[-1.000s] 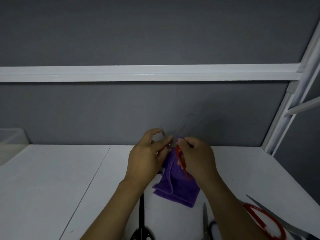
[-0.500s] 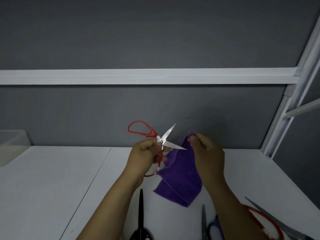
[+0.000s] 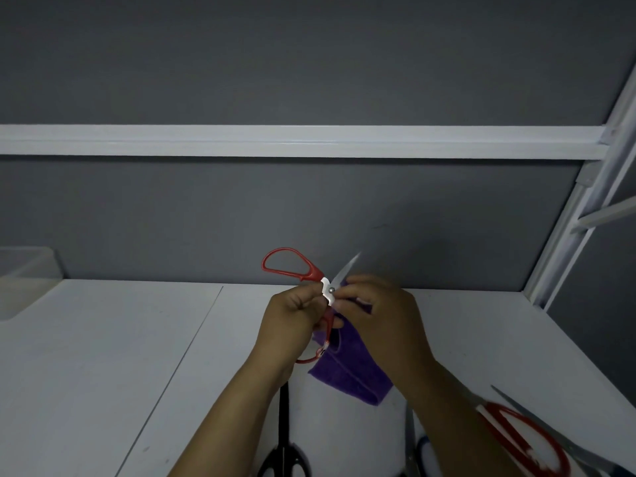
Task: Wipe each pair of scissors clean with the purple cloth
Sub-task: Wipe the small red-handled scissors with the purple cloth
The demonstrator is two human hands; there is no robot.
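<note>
Between the fingers (image 3: pixel 304 301), red scissors (image 3: pixel 309 274) spread open.
Left hand (image 3: pixel 292 325) grips one handle; right hand (image 3: pixel 382 321) pinches purple cloth (image 3: pixel 351 371) round the rightward-pointing lower blade.

Bare left hand (image 3: pixel 292 325), left forearm (image 3: pixel 234 407) bare right down to the frame edge. Bare right hand (image 3: pixel 385 321) too, right forearm (image 3: pixel 457 418) same, uncovered as far as visible. Dim light, fine detail on knuckles and nails too soft to tell.
</note>
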